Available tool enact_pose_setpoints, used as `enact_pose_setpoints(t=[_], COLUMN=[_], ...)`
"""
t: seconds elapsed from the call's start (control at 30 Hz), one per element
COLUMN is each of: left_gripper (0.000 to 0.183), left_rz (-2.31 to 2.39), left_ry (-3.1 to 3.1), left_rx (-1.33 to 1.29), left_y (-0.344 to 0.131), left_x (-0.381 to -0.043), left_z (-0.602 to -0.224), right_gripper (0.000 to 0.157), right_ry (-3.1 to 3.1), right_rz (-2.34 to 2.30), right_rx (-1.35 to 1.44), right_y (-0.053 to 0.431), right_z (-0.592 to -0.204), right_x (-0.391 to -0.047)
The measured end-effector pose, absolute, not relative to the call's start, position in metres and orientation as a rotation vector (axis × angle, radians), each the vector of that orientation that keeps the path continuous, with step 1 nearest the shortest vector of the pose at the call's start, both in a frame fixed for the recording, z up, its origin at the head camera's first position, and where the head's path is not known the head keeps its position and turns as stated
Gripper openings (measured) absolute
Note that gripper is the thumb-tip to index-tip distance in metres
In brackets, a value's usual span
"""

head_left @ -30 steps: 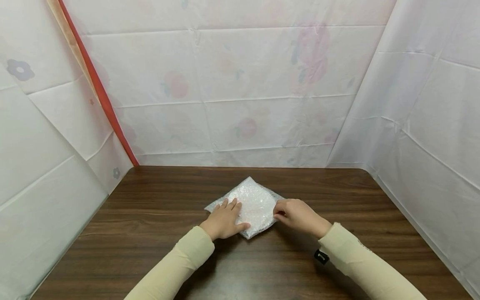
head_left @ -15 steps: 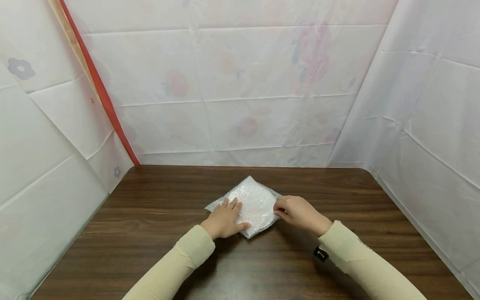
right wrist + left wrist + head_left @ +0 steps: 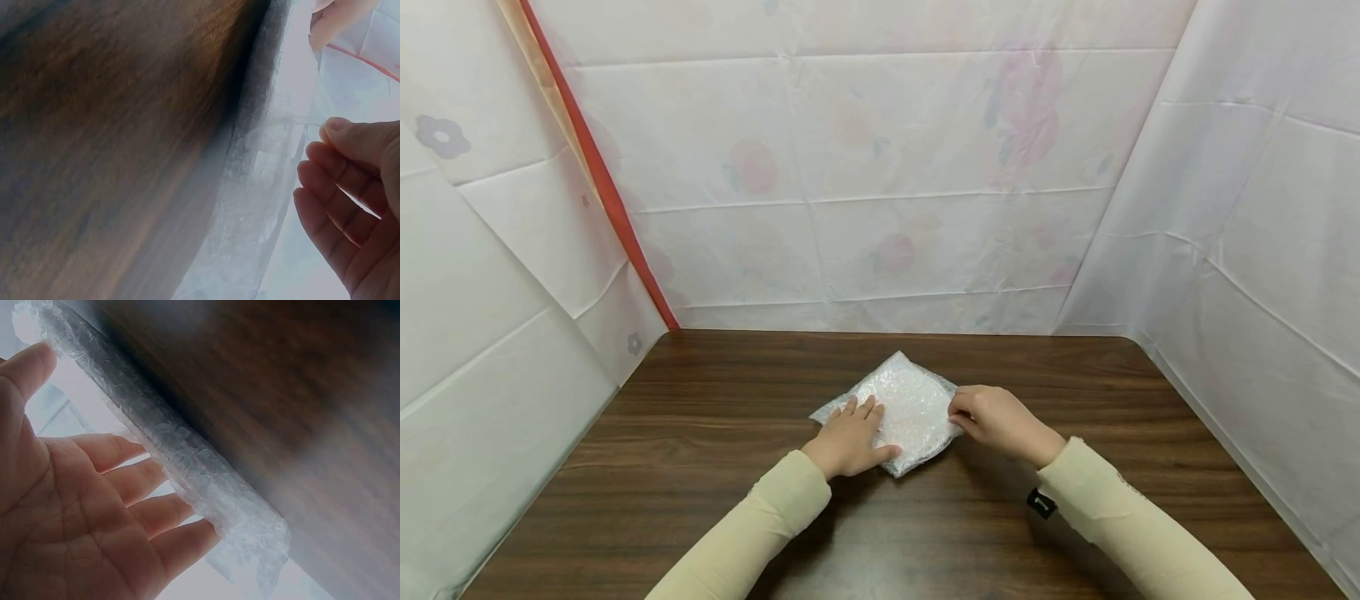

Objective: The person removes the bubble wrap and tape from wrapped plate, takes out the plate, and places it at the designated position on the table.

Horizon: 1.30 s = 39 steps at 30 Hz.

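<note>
A flat package in clear bubble wrap (image 3: 912,410) lies on the table, with a round white shape showing through the layers. My left hand (image 3: 847,439) rests on its left part, fingers spread and fairly straight; the left wrist view shows those fingertips touching the bubble wrap (image 3: 187,453) near its edge. At the package's right corner is my right hand (image 3: 996,421). In the right wrist view the thumb and index finger of this hand (image 3: 356,181) pinch a thin clear strip at the bubble wrap (image 3: 250,162); whether it is tape or film I cannot tell.
The package sits on a dark wood-grain table (image 3: 715,467). White patterned sheets (image 3: 850,167) hang behind the table and along both sides, with a red strip (image 3: 602,183) at the back left. A small black tag (image 3: 1041,503) hangs by the right sleeve.
My right hand has shifted slightly away from me, its fingers still at the package's right corner. The left hand and the package have stayed almost still.
</note>
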<state>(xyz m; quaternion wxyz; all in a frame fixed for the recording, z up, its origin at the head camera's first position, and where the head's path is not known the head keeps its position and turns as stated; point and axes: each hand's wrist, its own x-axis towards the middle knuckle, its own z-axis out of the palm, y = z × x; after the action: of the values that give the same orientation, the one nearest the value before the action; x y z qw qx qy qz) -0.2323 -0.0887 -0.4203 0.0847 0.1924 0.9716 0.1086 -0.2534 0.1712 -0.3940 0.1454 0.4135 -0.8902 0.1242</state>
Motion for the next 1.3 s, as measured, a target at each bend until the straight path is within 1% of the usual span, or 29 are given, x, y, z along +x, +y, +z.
enact_pose_setpoints(t=[0.87,1.3], left_gripper=[0.082,0.082], left_rz=[0.287,0.265], left_ry=[2.900,2.904], left_rx=[0.572,0.567], left_y=[-0.088,-0.087], left_x=[-0.232,-0.233], left_z=[-0.420,-0.421], right_gripper=[0.009,0.006], right_ry=[-2.506,-2.526], right_rz=[0.378,0.455], right_rx=[1.144,1.094], right_y=[0.165,0.156], right_z=[-0.381,-0.372], right_x=[-0.259,-0.262])
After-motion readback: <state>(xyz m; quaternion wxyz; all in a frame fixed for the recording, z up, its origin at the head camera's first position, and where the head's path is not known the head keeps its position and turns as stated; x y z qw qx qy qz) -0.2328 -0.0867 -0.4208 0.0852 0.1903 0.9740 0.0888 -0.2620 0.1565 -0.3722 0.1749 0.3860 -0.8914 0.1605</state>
